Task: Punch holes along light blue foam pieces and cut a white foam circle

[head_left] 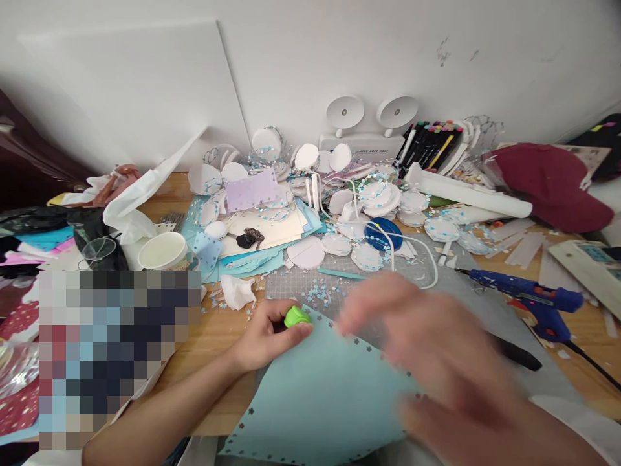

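My left hand point(274, 333) is closed around a small bright green craft punch point(296, 316) at the upper corner of a light blue sheet of paper point(330, 388). Small flower-shaped holes run along the sheet's edges. Over the right side of the paper, my right hand point(427, 336) is smeared by motion, so its fingers cannot be made out clearly. Beyond the punch, tiny blue and white flower cut-outs point(323, 291) lie scattered on a grey cutting mat point(286, 285).
A blue glue gun point(528, 291) lies at the right, its cord trailing off. White paper discs point(305, 251) and a purple punched sheet point(251, 191) are heaped at the back. A white cup point(162, 251) stands left; a maroon cap point(548, 184) lies far right.
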A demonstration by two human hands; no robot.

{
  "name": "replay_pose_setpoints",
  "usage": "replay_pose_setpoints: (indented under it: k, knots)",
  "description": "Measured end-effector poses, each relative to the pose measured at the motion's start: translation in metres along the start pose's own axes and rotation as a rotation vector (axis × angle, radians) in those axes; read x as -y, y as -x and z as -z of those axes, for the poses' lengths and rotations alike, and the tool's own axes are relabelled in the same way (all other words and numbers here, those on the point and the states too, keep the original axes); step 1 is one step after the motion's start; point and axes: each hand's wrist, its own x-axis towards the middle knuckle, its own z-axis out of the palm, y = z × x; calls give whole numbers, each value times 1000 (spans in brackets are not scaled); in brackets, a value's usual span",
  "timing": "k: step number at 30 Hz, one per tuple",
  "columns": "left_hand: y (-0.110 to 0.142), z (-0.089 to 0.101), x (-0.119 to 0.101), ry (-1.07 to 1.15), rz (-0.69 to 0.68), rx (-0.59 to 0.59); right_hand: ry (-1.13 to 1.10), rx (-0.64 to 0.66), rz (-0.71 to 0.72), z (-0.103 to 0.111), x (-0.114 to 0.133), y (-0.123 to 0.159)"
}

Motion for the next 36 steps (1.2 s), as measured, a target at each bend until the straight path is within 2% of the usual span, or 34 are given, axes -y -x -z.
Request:
replay_pose_setpoints:
  k: [1,2,5,7,13,19,23,26,31,36]
  knots:
    - [0,0,1,-20,-17,1,-50,-81,151,-3,-4,-12]
    - [0,0,2,-39,-33,2,-68,-77,159,-7,-11,-23]
    - [-1,-1,4,-92,-75,4,-94,103,11,-20,-33,-47]
    - [-2,-1,6,-116,-94,9,-91,174,-27,-27,-43,-52]
    - [-2,-1,10,-122,-99,9,-165,129,0,-37,-45,-47]
    - [-4,-4,5,-53,-46,1,-235,168,-60,-29,-46,-51]
    - [-5,-2,1,-9,7,25,-128,225,-141,-19,-55,-48]
    - [-5,-1,-1,2,19,47,-83,210,-188,-14,-59,-46]
    - [-4,-1,-2,-33,3,103,-83,171,-125,-6,-55,-45]
    - [-4,-2,-2,-71,-26,107,-34,156,-78,-6,-51,-43]
